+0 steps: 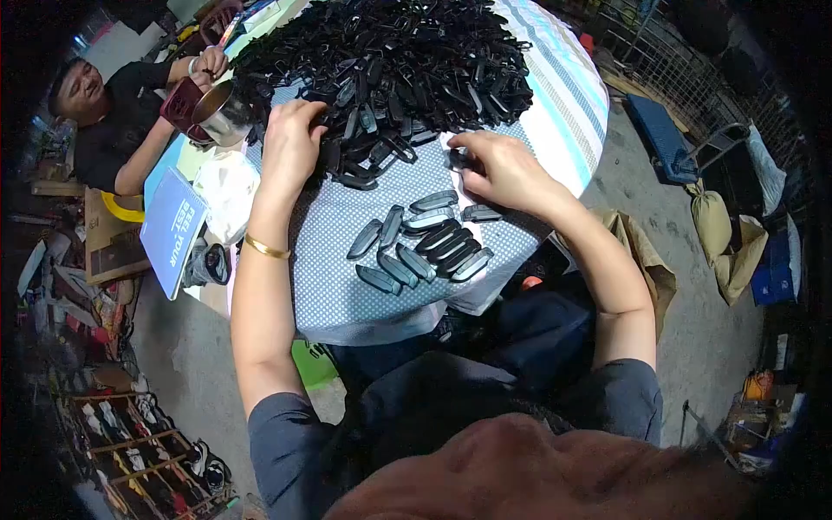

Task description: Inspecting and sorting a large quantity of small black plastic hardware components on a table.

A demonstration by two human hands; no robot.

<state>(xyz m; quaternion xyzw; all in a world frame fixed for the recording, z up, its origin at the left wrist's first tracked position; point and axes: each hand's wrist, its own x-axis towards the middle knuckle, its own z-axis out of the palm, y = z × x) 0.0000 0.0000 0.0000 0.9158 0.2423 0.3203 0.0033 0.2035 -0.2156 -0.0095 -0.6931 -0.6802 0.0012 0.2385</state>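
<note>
A large heap of small black plastic buckle-like pieces [407, 61] covers the far part of the cloth-covered table [334, 295]. At the heap's near left edge is my left hand [289, 143], fingers bent, with a gap between thumb and fingertips and nothing visible in it. My right hand [503, 172] pinches a small black plastic piece [458, 159] between thumb and fingers, just in front of the heap. Nearer to me, several long dark grey plastic pieces [425, 243] lie in loose rows. One single grey piece [482, 213] rests just below my right hand.
Left of the heap stand a metal mug [224, 117], a crumpled white plastic bag [227, 195] and a blue booklet [176, 230]. Another person [117, 117] sits at the far left, hands at the table edge. A blue platform trolley [659, 139] and sacks [712, 221] are on the floor at right.
</note>
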